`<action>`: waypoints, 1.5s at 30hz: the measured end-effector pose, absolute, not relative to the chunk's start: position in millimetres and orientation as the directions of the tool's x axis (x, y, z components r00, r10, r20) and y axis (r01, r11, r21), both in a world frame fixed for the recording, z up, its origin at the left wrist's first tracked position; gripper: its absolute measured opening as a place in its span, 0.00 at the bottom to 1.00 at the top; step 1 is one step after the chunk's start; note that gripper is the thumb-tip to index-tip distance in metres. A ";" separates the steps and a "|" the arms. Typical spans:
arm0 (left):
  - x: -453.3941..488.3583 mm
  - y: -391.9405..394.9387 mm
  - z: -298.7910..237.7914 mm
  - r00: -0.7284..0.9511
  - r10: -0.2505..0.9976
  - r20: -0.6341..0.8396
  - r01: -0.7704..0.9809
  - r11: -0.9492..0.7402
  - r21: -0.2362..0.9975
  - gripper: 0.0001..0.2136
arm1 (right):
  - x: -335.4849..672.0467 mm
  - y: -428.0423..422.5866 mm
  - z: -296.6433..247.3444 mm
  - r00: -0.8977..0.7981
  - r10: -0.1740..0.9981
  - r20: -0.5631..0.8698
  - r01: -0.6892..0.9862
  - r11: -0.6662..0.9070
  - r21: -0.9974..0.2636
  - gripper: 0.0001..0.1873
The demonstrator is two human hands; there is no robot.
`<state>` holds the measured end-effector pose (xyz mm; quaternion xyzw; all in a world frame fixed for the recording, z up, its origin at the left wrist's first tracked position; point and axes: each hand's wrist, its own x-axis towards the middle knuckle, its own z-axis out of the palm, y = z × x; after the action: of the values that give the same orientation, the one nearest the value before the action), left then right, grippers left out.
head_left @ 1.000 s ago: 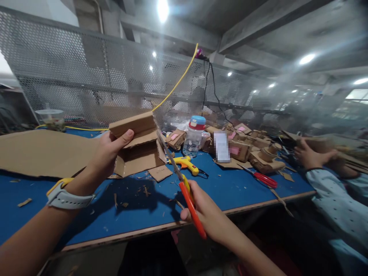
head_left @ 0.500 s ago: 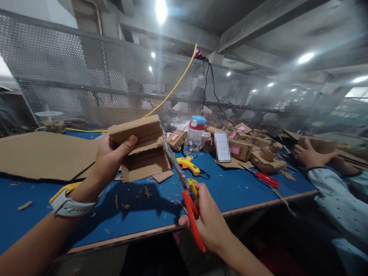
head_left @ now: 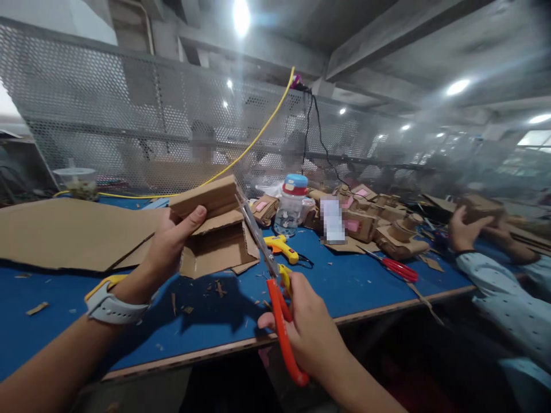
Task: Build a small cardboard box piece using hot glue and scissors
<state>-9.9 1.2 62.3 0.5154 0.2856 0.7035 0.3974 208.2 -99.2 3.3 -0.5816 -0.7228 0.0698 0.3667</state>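
Observation:
My left hand (head_left: 172, 241) grips a folded cardboard piece (head_left: 215, 229) and holds it up above the blue table (head_left: 353, 281), thumb on its front face. A white and yellow watch (head_left: 114, 304) sits on that wrist. My right hand (head_left: 310, 330) is closed round the orange handles of a pair of scissors (head_left: 275, 292). The steel blades point up and left and meet the right edge of the cardboard piece.
A big cardboard sheet (head_left: 64, 232) lies at the left. Behind are a yellow glue gun (head_left: 282, 246), a clear bottle with a blue and red lid (head_left: 290, 203), cardboard models (head_left: 387, 229) and red scissors (head_left: 398, 268). Another person's hands (head_left: 465, 229) work at the right. Scraps litter the table.
The cardboard piece and scissors shifted slightly right, then a little left. My right hand closed tighter on the handles. The other person's hand lifted higher at the right.

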 end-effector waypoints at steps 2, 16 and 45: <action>-11.5 3.5 60.4 -0.141 0.873 0.468 -0.275 -0.488 0.828 0.22 | 211.9 -98.1 3.8 -0.077 0.879 0.471 0.813 0.329 -0.481 0.28; -11.7 10.4 55.4 -0.093 0.925 0.369 -0.274 -0.380 0.884 0.24 | 231.4 -88.7 2.7 -0.165 0.834 0.527 0.905 0.340 -0.255 0.37; -12.2 0.2 63.1 0.024 0.959 0.282 -0.256 -0.267 0.929 0.28 | 229.7 -76.9 2.1 -0.177 0.892 0.417 0.735 0.401 -0.546 0.33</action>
<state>-12.2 0.2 63.1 0.5127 0.3428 0.6088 0.4990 229.7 -76.9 2.1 -0.5359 -0.7590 0.1107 0.3529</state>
